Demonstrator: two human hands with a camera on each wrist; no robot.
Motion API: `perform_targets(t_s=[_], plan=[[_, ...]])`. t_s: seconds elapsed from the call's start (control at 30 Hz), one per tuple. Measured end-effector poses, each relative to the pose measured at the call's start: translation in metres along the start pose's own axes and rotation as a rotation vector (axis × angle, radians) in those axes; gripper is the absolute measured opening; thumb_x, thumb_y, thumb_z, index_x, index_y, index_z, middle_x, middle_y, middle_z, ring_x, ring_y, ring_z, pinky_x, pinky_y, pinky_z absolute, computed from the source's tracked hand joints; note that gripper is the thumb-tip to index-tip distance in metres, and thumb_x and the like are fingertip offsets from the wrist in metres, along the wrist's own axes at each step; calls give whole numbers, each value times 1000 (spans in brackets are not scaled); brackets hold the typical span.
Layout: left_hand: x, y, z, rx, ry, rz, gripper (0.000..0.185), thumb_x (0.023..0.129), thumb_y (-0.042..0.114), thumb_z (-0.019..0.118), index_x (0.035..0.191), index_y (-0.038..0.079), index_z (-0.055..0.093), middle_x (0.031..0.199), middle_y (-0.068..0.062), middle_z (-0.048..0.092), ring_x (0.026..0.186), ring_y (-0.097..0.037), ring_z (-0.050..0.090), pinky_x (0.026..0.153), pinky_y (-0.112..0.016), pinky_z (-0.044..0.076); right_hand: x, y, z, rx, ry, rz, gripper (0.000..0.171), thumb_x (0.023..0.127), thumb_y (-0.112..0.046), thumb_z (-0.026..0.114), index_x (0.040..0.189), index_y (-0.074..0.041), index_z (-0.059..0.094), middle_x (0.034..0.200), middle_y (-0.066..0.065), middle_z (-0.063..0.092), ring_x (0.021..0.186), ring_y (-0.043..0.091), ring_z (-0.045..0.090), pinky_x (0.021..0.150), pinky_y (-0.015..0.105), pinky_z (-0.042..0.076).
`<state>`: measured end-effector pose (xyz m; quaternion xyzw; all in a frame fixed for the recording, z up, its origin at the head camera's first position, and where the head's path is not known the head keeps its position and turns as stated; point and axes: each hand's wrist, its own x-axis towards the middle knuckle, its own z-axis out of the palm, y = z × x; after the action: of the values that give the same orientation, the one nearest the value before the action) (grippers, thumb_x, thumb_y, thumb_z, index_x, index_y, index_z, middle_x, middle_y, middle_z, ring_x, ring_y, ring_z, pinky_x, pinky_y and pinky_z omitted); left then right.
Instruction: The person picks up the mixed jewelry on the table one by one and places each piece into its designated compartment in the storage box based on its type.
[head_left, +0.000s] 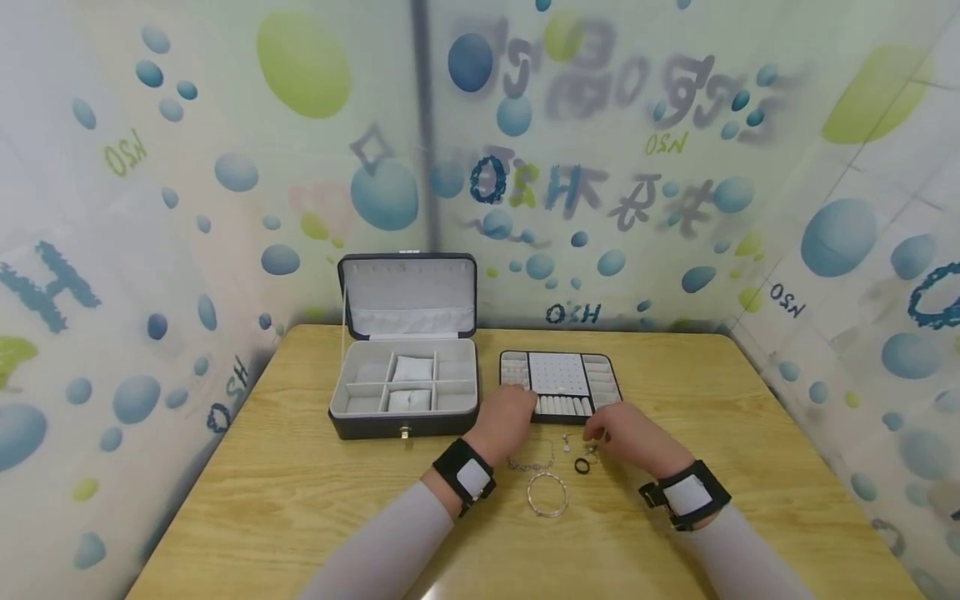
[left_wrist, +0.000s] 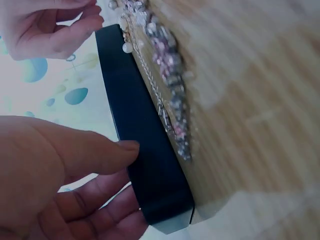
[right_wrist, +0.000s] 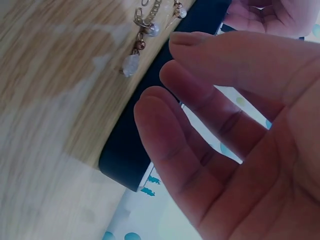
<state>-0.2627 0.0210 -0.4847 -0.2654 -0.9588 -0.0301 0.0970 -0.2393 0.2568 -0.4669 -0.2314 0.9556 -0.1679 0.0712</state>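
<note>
A shallow jewelry tray (head_left: 558, 372) with a dark outer wall, a dotted white panel and padded ring rolls lies on the table. My left hand (head_left: 506, 421) grips its front left corner, the thumb (left_wrist: 107, 152) on the dark wall and the other fingers behind it. Near the tray's front right corner, my right hand (head_left: 633, 433) hovers with loosely bent fingers and nothing visible between them. Before the tray lie a silver-and-pink bracelet (left_wrist: 167, 60), a round bangle (head_left: 547, 515), a black ring (head_left: 576, 467) and a dangling earring (head_left: 566, 443).
Left of the tray stands a dark jewelry box (head_left: 367, 427), lid raised, with pale compartments and white cushions in two of them. The wooden table (head_left: 262, 500) meets patterned wall sheets (head_left: 300, 208) at its back and sides.
</note>
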Motion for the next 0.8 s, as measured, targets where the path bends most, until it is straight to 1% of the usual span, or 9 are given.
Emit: perform_targets(t_s=[0.13,0.33,0.47,0.57,0.67,0.8], plan=[[-2,-1,0,-27,-4,-19,11,99,10,70,103,15,79,94,-2,76,86,-17,72,72,-33,60,2,3,5,-1,4,6,27,90,9,71,92,-15,83,93,-5,78,88,12,69,81,38,61],[-2,-4,1,-31,-8,-16,12,98,8,71,98,17,78,93,-1,75,84,-16,71,65,-33,59,2,8,7,-23,18,-48,26,86,7,79,84,-19,81,85,-9,75,78,5,61,72,30,56],[-1,-5,2,-40,5,-16,13,96,7,73,94,18,78,91,0,75,81,-15,70,61,-31,56,3,9,8,-25,12,-58,27,84,7,80,82,-20,80,82,-10,73,76,4,59,71,28,55],[-1,-5,0,-62,4,-19,14,95,5,73,94,19,78,90,1,75,80,-14,69,60,-31,55,4,8,8,-20,-13,-24,26,84,5,81,82,-21,80,81,-10,73,75,5,58,71,29,54],[-2,-5,-2,-88,-7,-26,16,94,4,72,96,19,79,92,1,76,82,-13,69,62,-30,55,5,8,10,-27,-31,7,25,85,2,82,81,-23,79,81,-11,72,75,5,57,72,31,55],[-2,-5,-3,-99,-12,-29,18,94,4,73,100,19,80,95,1,77,84,-14,70,64,-31,57,6,9,12,-32,-30,10,23,86,-1,83,80,-23,79,80,-12,70,75,5,57,72,31,54]])
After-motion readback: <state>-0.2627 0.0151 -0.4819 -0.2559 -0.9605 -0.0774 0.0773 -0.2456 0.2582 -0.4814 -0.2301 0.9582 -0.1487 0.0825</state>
